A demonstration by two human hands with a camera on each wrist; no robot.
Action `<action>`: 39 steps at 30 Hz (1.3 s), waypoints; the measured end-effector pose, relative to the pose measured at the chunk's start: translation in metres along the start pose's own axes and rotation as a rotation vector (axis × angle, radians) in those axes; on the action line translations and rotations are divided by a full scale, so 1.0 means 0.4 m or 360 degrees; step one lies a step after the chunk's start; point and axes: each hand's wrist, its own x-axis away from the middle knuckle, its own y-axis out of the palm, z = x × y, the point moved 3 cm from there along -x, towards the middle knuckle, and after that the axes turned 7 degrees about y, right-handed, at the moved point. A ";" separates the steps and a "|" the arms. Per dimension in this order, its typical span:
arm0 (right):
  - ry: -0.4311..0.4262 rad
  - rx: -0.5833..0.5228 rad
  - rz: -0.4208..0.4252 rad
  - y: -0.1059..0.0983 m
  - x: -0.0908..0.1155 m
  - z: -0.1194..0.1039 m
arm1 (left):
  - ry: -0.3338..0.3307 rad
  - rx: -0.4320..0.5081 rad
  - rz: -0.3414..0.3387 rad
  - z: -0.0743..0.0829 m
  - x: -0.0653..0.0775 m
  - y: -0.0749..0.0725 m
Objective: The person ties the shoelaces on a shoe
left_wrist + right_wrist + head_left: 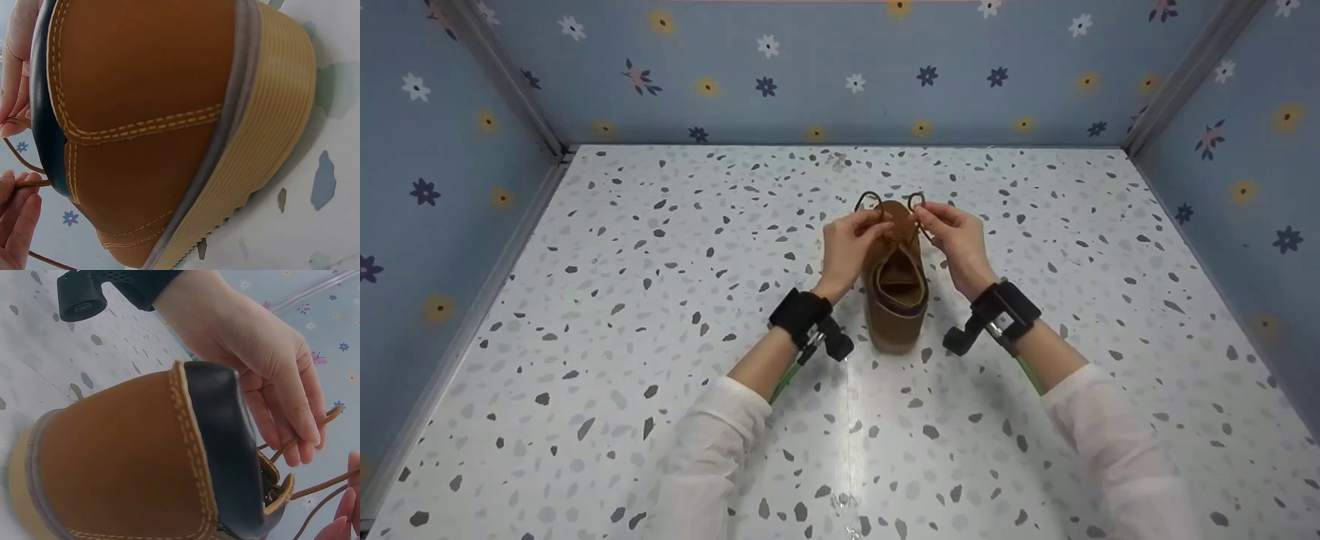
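Note:
A brown leather shoe stands upright on the speckled surface, toe pointing away, with a dark collar and a ribbed pale sole. My left hand pinches one brown shoelace end between thumb and fingers, above the shoe's left side. On the opposite side my right hand pinches the other lace. Both laces run down to the front of the shoe opening. In the left wrist view the shoe's heel hides part of both hands. The right hand shows only fingertips in the right wrist view.
White terrazzo-patterned surface lies all around the shoe. Blue flowered panels stand at the back and both sides. Black wrist straps with small cameras sit on both wrists, close to the shoe.

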 end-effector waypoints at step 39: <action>-0.0194 0.0168 -0.0117 0.121 0.137 -0.278 | 0.0147 -0.0221 -0.0534 0.232 -0.014 -0.034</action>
